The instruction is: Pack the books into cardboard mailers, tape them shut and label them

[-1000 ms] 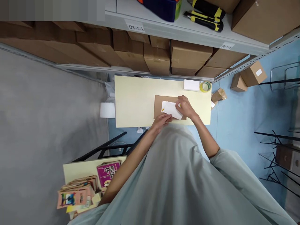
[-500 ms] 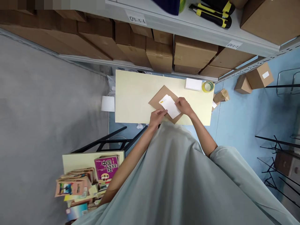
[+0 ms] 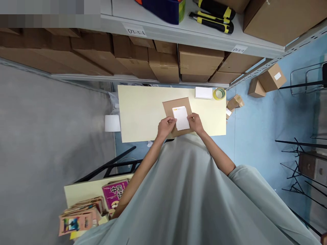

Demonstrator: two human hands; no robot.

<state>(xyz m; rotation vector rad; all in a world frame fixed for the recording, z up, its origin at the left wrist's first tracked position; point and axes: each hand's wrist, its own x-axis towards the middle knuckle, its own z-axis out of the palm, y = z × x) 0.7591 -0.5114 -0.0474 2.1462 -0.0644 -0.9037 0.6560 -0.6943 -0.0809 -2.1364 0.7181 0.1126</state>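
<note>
A white sheet [image 3: 181, 118] with a small yellow-orange mark near its top lies over a flat brown cardboard piece [image 3: 168, 107] on the pale yellow table [image 3: 143, 112]. My left hand [image 3: 165, 127] pinches the left edge of the sheet between thumb and fingertips. On the opposite edge, my right hand [image 3: 195, 123] pinches it the same way. Whether the sheet rests flat on the cardboard or is lifted slightly, I cannot tell.
A white box [image 3: 203, 93] and a roll of yellow tape [image 3: 219, 94] sit at the table's back right. Above the table runs a shelf of cardboard boxes [image 3: 201, 61], with utility knives [image 3: 214, 23] on top. Books [image 3: 79, 217] are piled on a lower left table.
The cardboard and white sheet have turned from a diagonal to a nearly upright position. My hands have moved to hold the sheet's left and right edges, and the camera view has shifted.
</note>
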